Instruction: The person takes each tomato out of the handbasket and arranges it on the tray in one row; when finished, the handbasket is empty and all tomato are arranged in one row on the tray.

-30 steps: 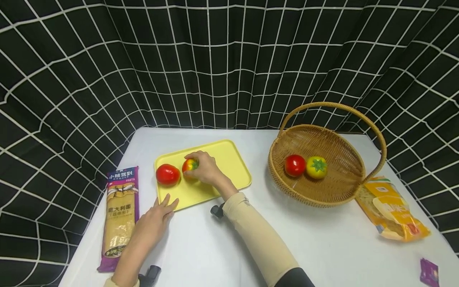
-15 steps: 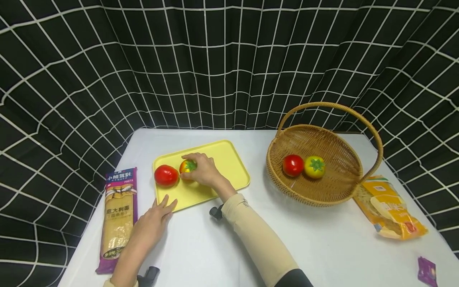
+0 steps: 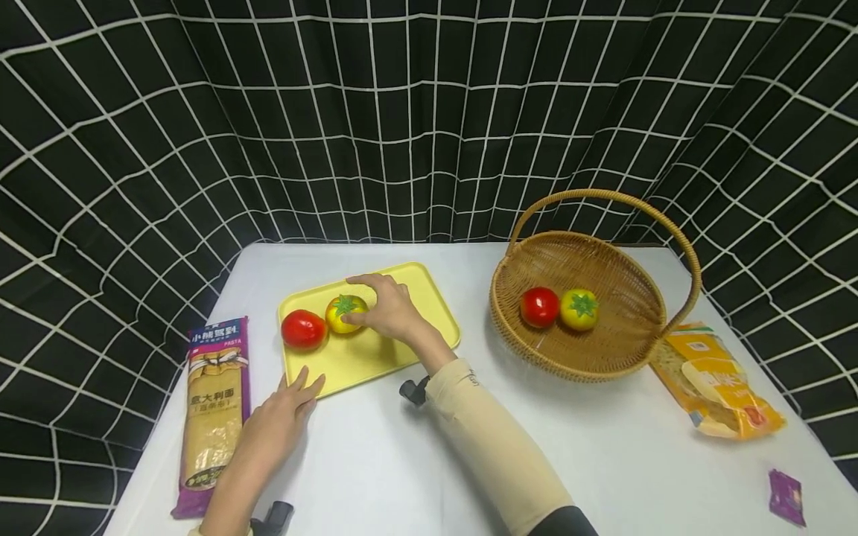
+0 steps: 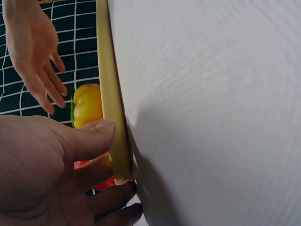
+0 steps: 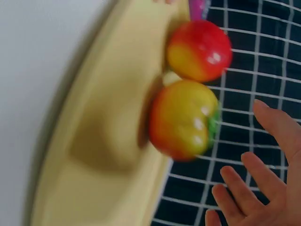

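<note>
left grip: spread, nearer the body | right grip: parted, farther out | right arm: slanting forward-left

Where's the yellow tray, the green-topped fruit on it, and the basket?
Yellow tray (image 3: 355, 361), head view: its bare floor.
Green-topped fruit (image 5: 181, 120), right wrist view: its yellow side.
Basket (image 3: 606, 341), head view: its woven inside.

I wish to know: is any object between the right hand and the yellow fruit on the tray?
Nothing visible stands between the right hand and the yellow fruit; the red fruit on the tray lies farther away.
</note>
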A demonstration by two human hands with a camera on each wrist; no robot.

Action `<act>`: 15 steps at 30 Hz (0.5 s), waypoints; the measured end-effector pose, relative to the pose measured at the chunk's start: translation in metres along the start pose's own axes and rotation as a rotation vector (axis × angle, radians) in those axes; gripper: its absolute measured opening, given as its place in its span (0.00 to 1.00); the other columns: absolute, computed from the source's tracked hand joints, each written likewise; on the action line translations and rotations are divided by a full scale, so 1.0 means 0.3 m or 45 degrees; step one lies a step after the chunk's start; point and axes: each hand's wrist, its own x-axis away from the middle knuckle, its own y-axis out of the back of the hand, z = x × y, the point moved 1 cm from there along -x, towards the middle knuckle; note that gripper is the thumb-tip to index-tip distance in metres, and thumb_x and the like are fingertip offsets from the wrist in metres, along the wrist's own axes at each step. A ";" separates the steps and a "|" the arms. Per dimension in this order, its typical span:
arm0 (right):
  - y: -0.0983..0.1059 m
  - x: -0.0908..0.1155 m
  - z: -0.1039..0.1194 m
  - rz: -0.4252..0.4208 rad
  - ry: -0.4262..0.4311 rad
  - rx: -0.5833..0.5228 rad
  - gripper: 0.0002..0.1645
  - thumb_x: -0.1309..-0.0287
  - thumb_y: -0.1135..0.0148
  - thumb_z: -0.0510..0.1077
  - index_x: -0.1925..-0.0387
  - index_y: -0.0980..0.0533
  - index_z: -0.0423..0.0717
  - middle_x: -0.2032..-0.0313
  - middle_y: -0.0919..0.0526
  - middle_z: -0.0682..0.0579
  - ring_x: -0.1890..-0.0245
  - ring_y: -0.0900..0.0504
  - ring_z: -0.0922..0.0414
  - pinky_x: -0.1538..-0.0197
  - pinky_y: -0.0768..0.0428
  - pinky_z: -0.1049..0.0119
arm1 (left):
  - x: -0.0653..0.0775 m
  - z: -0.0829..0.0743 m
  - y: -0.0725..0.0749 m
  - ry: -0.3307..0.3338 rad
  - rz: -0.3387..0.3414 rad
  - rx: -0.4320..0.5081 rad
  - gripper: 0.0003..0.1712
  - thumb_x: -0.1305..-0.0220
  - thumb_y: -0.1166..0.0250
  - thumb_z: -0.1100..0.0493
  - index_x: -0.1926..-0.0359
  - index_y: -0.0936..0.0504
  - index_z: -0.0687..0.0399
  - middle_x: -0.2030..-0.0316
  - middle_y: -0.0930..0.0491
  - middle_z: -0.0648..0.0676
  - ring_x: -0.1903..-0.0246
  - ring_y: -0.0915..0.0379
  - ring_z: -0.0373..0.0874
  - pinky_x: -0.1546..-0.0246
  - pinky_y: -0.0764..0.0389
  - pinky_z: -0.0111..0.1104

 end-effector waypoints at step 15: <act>0.384 0.145 -0.052 -0.093 0.102 -0.225 0.44 0.44 0.18 0.46 0.27 0.25 0.52 0.26 0.24 0.51 0.25 0.30 0.48 0.23 0.28 0.47 | -0.002 -0.004 -0.006 0.004 0.008 0.004 0.28 0.21 0.41 0.60 0.24 0.28 0.48 0.19 0.42 0.63 0.22 0.51 0.76 0.30 0.40 0.75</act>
